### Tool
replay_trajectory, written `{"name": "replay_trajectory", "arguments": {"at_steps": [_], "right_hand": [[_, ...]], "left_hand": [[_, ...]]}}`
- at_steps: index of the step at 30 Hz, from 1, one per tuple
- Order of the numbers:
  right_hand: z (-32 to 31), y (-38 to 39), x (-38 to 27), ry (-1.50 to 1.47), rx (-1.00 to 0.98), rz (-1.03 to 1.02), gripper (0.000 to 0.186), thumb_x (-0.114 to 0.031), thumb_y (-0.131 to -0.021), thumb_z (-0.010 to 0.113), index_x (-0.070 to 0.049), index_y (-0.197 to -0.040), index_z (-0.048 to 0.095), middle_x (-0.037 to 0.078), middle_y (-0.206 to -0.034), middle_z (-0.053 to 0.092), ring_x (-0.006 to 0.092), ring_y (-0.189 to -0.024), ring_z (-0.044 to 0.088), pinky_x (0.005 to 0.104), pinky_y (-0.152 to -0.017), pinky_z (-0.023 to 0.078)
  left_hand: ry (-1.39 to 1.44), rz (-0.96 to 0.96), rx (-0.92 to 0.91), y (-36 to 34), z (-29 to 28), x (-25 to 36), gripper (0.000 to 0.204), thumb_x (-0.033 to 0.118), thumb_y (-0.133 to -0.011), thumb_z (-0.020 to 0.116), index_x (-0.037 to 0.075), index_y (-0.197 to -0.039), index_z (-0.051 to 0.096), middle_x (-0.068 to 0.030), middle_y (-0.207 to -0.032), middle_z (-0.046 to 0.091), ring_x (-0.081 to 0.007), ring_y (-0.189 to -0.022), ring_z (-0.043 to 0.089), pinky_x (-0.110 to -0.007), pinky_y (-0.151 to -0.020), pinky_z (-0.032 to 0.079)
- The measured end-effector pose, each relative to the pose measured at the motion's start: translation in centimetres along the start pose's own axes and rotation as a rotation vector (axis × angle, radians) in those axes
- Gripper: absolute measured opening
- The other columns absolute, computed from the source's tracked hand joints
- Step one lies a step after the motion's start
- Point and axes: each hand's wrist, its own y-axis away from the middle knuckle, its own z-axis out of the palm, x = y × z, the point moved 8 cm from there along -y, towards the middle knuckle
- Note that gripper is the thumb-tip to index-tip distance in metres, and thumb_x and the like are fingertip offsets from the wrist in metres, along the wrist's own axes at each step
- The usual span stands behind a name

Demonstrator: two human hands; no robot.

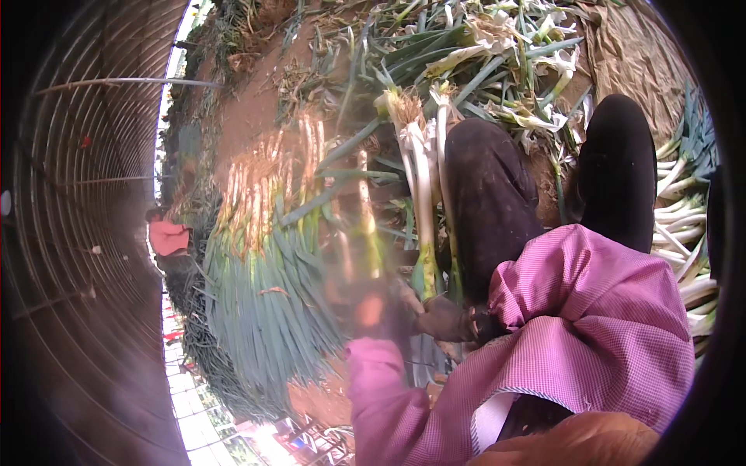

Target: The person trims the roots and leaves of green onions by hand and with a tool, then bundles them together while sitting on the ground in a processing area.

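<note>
Wearing pink checked sleeves (590, 357) at lower right. Grasping leeks (422, 186), roots up, by their green part with the right hand (444, 318) at lower centre. With the blurred left hand (369, 307) just left of that, near another leek (371, 241), cannot tell whether clenched or released. Farther out, showing a spread of leeks (260, 287) left of centre, loose leaves (497, 54) at top, and, far left, a person in red (169, 237).

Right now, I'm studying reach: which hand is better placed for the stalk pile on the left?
Probably the left hand: though blurred, it is nearer the pile, while the right hand is farther off and seems closed on the white stalks.
</note>
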Motion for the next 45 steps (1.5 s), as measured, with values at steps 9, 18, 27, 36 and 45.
{"name": "replay_trajectory", "arguments": {"at_steps": [9,18,27,36,45], "right_hand": [[0.6,2.8,0.0,-0.133,-0.163,0.283,0.040,-0.028,-0.067,0.064,0.007,-0.086,0.062,0.021,-0.078,0.063,0.0283,-0.075,0.063,0.0358,-0.070,0.048],[1.1,-1.7,-0.4,-0.095,-0.008,-0.110,0.034,-0.025,-0.065,0.070,0.001,-0.086,0.064,0.015,-0.079,0.064,0.0220,-0.074,0.062,0.0343,-0.069,0.048],[1.2,-1.8,1.0,-0.134,0.201,0.001,0.034,-0.026,-0.070,0.067,0.005,-0.084,0.061,0.013,-0.069,0.060,0.0221,-0.060,0.060,0.0347,-0.057,0.048],[-2.0,-4.8,-3.7,-0.091,0.287,-0.610,0.042,-0.017,-0.081,0.053,-0.003,-0.119,0.044,0.021,-0.096,0.053,0.0269,-0.048,0.054,0.0391,-0.045,0.044],[-2.4,-13.2,-0.6,0.329,0.850,-0.455,0.024,-0.009,-0.072,0.056,0.001,-0.093,0.059,0.015,-0.062,0.057,0.0290,-0.058,0.059,0.0371,-0.050,0.045]], "left_hand": [[0.045,0.014,0.023,-3.9,-1.0,-0.2,0.040,0.027,-0.077,0.059,0.000,-0.107,0.052,-0.0204,-0.101,0.057,-0.0337,-0.090,0.058,-0.041,-0.069,0.046],[0.088,-0.001,0.038,-4.7,-1.3,-1.0,0.041,0.026,-0.077,0.059,0.000,-0.107,0.052,-0.0205,-0.100,0.057,-0.0335,-0.090,0.058,-0.041,-0.070,0.046],[0.148,0.023,0.048,-3.1,0.2,-0.4,0.041,0.026,-0.077,0.060,0.000,-0.107,0.052,-0.0205,-0.098,0.057,-0.0332,-0.090,0.057,-0.040,-0.071,0.045],[0.153,0.094,0.179,1.1,0.9,0.8,0.031,0.022,-0.077,0.057,0.000,-0.099,0.057,-0.0210,-0.093,0.057,-0.0363,-0.085,0.055,-0.041,-0.072,0.043],[0.163,0.027,0.014,2.6,0.1,3.3,0.027,0.027,-0.081,0.054,0.003,-0.093,0.056,-0.0173,-0.079,0.059,-0.0348,-0.075,0.059,-0.043,-0.064,0.046]]}}
